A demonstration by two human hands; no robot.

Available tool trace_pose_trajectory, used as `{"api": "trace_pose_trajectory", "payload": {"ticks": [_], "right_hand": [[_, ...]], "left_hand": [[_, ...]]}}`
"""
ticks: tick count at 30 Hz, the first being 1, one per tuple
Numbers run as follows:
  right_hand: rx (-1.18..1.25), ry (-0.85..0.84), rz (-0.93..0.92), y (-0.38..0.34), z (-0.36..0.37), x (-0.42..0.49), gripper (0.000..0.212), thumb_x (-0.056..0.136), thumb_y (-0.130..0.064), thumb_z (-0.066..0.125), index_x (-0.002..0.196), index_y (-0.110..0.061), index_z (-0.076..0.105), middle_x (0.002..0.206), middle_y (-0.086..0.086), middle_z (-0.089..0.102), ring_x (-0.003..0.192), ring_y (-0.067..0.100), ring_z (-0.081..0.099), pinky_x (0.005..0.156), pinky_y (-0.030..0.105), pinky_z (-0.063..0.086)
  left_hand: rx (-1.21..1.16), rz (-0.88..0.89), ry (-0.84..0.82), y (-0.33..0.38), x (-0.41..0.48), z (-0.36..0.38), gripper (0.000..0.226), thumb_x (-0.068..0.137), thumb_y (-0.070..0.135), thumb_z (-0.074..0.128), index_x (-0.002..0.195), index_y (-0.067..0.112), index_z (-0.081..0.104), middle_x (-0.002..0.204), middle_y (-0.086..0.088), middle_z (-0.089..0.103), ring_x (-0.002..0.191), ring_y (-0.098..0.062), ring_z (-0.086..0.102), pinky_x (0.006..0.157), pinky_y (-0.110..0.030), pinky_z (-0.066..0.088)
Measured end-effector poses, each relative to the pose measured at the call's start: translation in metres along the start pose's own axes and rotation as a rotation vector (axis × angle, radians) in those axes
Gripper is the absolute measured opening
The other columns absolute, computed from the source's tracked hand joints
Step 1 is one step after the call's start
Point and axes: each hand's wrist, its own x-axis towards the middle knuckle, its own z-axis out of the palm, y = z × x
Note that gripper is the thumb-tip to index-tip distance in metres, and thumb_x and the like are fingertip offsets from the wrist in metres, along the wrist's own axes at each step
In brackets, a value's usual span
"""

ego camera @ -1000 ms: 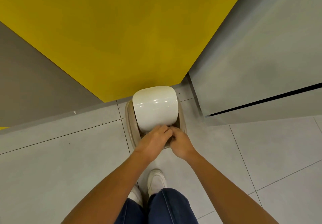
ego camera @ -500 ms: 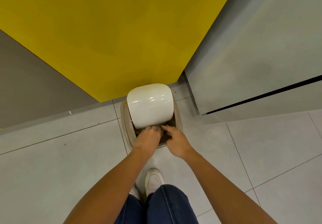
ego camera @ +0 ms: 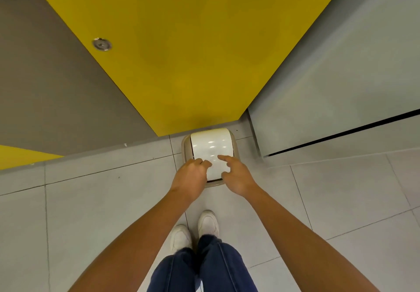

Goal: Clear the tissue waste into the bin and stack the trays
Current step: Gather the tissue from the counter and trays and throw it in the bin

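Observation:
A beige bin (ego camera: 186, 147) with a white swing lid (ego camera: 212, 147) stands on the floor at the foot of a yellow wall panel. The lid lies level over the opening. My left hand (ego camera: 192, 178) hovers over the lid's near left corner, fingers loosely curled, holding nothing. My right hand (ego camera: 238, 174) is over the near right corner with its index finger stretched onto the lid and its thumb apart. No tissue and no trays are in sight.
Grey floor tiles (ego camera: 102, 212) spread all around. A yellow panel (ego camera: 181, 53) and a brown wall (ego camera: 45, 87) rise behind the bin, and a grey cabinet front (ego camera: 341, 87) stands to the right. My white shoes (ego camera: 195, 230) are just below the bin.
Both hands have come up out of the bin's opening. The lid has swung back level over the opening. The view has pulled back, so the bin looks farther away.

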Motion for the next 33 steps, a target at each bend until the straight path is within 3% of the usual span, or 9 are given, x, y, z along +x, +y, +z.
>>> {"api": "trace_pose_trajectory", "payload": {"ticks": [8, 12, 17, 27, 33], "right_hand": [[-0.033, 0.077, -0.099, -0.093, -0.052, -0.087, 0.05, 0.089, 0.001, 0.046, 0.136, -0.018, 0.047, 0.14, 0.003, 0.045, 0.126, 0.02, 0.044, 0.093, 0.02, 0.035], [-0.048, 0.129, -0.215, -0.143, -0.079, -0.124, 0.043, 0.088, -0.001, 0.05, 0.13, -0.012, 0.052, 0.136, 0.007, 0.049, 0.125, 0.022, 0.047, 0.102, 0.027, 0.036], [-0.021, 0.188, -0.373, -0.204, -0.103, -0.163, 0.039, 0.089, -0.002, 0.051, 0.126, -0.011, 0.055, 0.132, 0.008, 0.051, 0.121, 0.02, 0.049, 0.091, 0.02, 0.036], [-0.021, 0.279, -0.629, -0.301, -0.128, -0.206, 0.035, 0.086, -0.003, 0.054, 0.12, -0.013, 0.059, 0.126, 0.007, 0.055, 0.11, 0.017, 0.053, 0.086, 0.019, 0.037], [-0.03, 0.325, -0.756, -0.346, -0.135, -0.218, 0.031, 0.087, -0.006, 0.054, 0.116, -0.014, 0.061, 0.121, 0.004, 0.055, 0.1, 0.008, 0.048, 0.083, 0.018, 0.035]], "left_hand": [[-0.095, -0.061, 0.161, 0.037, -0.071, -0.129, 0.039, 0.092, 0.021, 0.051, 0.13, 0.02, 0.051, 0.128, -0.004, 0.057, 0.116, -0.023, 0.051, 0.086, -0.033, 0.044], [-0.167, -0.061, 0.277, 0.052, -0.097, -0.195, 0.035, 0.092, 0.025, 0.053, 0.127, 0.022, 0.053, 0.128, -0.001, 0.057, 0.116, -0.021, 0.051, 0.083, -0.032, 0.046], [-0.244, -0.06, 0.439, 0.064, -0.125, -0.269, 0.033, 0.089, 0.026, 0.057, 0.122, 0.021, 0.056, 0.122, 0.0, 0.06, 0.112, -0.02, 0.055, 0.085, -0.038, 0.05], [-0.311, -0.061, 0.711, 0.067, -0.165, -0.372, 0.029, 0.086, 0.027, 0.06, 0.115, 0.022, 0.06, 0.11, 0.001, 0.065, 0.102, -0.016, 0.059, 0.086, -0.032, 0.049], [-0.33, -0.094, 0.823, 0.058, -0.182, -0.414, 0.028, 0.088, 0.03, 0.058, 0.115, 0.023, 0.059, 0.107, 0.004, 0.063, 0.097, -0.013, 0.058, 0.075, -0.027, 0.049]]}}
